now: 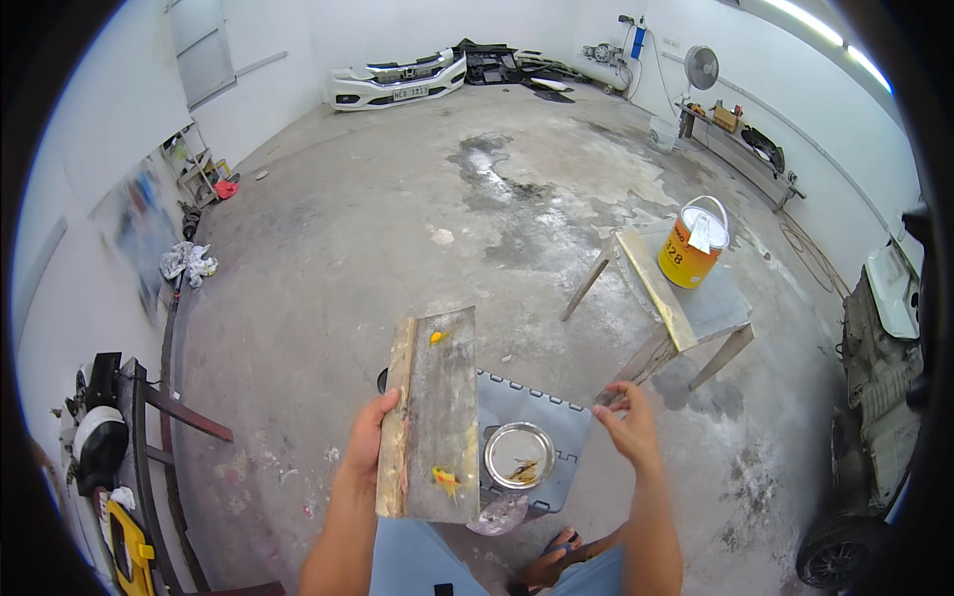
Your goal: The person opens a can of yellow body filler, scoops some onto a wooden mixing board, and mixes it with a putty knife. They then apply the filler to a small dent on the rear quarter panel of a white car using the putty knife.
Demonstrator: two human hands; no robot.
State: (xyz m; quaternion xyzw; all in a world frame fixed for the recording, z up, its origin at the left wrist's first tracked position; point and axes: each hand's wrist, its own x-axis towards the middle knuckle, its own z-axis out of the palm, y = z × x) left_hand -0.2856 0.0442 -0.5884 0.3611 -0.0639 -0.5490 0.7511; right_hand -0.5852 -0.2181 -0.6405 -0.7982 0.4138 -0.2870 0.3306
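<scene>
My left hand (374, 432) grips the left edge of a worn rectangular board (442, 387), which stands tilted up in front of me. Two dabs of yellow putty stick to its grey face, one high and one low, the lower with a streak of red. Just right of the board, a round metal tin (519, 427) with brownish residue inside rests on a grey-blue plastic step stool (556, 417). Beyond the stool's right corner, my right hand (626, 422) is closed with thumb and fingers pinched; what they hold is too small to name. A crumpled clear plastic bag (499, 515) lies below the tin.
A yellow-orange paint can (688, 253) with a white handle stands on a low table (730, 298) ahead right. A white car bumper (397, 84) lies by the far wall. A metal rack (144, 447) is at left; car parts (879, 328) and a wheel (845, 551) are at right.
</scene>
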